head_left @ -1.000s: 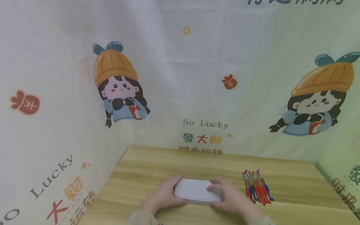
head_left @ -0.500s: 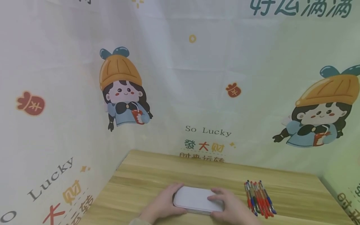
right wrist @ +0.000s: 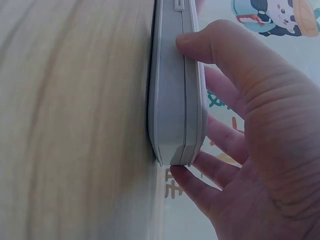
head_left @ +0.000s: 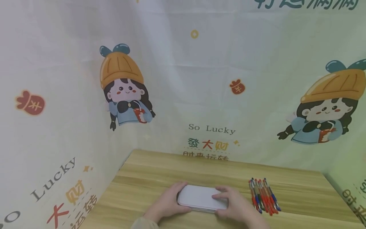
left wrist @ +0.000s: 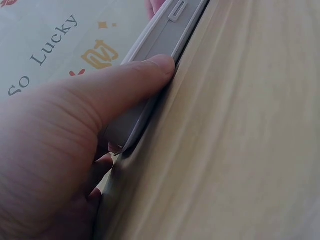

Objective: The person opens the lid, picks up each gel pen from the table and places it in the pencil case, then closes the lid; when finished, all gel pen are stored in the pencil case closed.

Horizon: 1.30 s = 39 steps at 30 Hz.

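A cartoon-printed cloth point(head_left: 171, 79) is hanging behind the wooden table point(head_left: 154, 173), where a pale case point(head_left: 197, 195) is lying flat. The left hand point(head_left: 168, 202) is gripping one end and the right hand point(head_left: 234, 203) the other, both half-curled; a lopsided push from the left could send it skidding into the pens point(head_left: 263, 195).

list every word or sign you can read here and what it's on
"So Lucky": backdrop, middle and left
"發大财": below, partly repeated at left
"时来运转": below that, bottoms cut by table
Top and right characters: cut off
Pouch prints: sign unclear
White case: none visible
Pens: too small to tell
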{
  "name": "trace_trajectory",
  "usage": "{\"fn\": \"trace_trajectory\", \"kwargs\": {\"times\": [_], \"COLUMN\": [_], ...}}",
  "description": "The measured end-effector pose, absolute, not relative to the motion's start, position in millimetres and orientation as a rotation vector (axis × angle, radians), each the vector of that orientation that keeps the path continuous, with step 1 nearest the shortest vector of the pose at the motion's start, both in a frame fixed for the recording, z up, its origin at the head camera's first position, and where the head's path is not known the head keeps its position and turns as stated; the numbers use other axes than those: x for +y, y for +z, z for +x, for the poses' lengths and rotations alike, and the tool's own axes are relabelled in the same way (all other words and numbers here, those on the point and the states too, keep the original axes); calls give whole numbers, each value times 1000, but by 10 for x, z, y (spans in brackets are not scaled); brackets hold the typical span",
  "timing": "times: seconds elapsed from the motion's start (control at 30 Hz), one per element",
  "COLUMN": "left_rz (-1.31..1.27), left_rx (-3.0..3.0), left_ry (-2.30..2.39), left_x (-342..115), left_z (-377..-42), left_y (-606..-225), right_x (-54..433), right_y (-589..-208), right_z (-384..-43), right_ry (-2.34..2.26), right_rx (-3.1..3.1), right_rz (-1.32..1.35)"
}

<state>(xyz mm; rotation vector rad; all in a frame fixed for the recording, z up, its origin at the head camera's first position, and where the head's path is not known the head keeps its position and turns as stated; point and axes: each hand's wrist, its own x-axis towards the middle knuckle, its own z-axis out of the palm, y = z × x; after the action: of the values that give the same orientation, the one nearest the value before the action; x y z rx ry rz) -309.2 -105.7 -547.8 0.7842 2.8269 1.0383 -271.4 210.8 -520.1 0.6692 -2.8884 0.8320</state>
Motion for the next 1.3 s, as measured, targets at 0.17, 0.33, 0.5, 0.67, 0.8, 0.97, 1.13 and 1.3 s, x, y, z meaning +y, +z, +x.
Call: {"fn": "trace_trajectory", "kwargs": {"times": [0.17, 0.33, 0.5, 0.67, 0.8, 0.97, 1.13, 1.3], "left_rz": [768, 749, 722, 707, 708, 689, 652, 620], "left_rx": [2813, 2801, 2778, 2760, 2765, 2775, 2773, 2770], "left_ry": [1067, 1088, 1118, 1172, 1181, 1155, 1148, 1152], "left_x": [-1065, -1077, -1091, -1092, -1084, -1069, -1058, -1054], "left_z": [-3132, -3164, -3156, -3138, -3141, -3134, -3112, -3101], "left_y": [-5487, -5488, -5497, -5498, -5491, -5482, -5482, -5489], "right_x": [2124, 2164, 2240, 2327, 2388, 2419, 2405, 2360], "right_y": [-5164, -5156, -5151, -5109, -5103, -5142, -5145, -5110], "right_z": [-2782, -2834, -2852, -2852, -2852, -2855, -2840, -2836], "right_ry": [931, 974, 1091, 1183, 1214, 1235, 1270, 1351], "right_rx": [-2884, -2869, -2851, -2787, -2719, -2629, -2666, -2664], "right_rz": [681, 721, 756, 775, 751, 761, 652, 512]}}
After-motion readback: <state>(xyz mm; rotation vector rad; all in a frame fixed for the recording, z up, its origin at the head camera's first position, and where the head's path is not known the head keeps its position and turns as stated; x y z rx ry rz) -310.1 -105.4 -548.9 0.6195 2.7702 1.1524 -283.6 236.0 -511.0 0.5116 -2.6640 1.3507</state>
